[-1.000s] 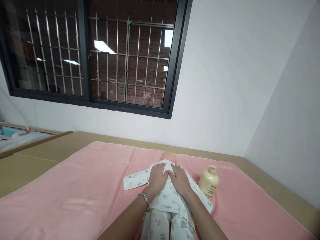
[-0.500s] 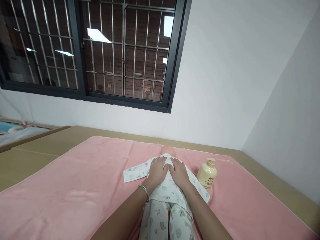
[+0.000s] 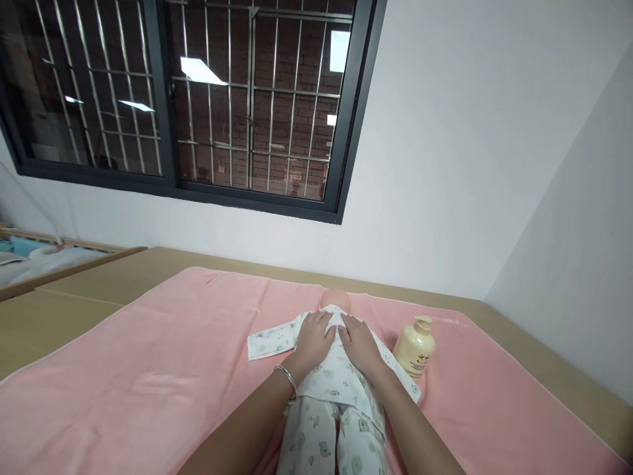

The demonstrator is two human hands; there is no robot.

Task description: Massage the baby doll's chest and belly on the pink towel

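Observation:
A baby doll point(image 3: 336, 299) lies on its back on a pink blanket point(image 3: 163, 376), its head toward the wall. It wears a white printed top point(image 3: 326, 379) and matching trousers point(image 3: 316, 432). My left hand point(image 3: 315, 340) rests flat on the left side of the doll's chest, a silver bangle at the wrist. On the right side of the chest lies my right hand point(image 3: 361, 343), fingers stretched out. The thumbs are near each other over the middle. One sleeve point(image 3: 271, 341) extends out to the left; the other slants down to the right, partly behind my right forearm.
A pale yellow pump bottle point(image 3: 414, 346) stands on the blanket, right of the doll. Brown table surface point(image 3: 99, 284) borders the blanket. Beyond it rises a white wall point(image 3: 420, 165) with a dark-framed barred window point(image 3: 257, 99). Bedding point(image 3: 54, 260) shows at the far left.
The whole view has shifted slightly, so things appear a little further right. Both hands stay on the doll's chest, with the thumbs slightly further apart.

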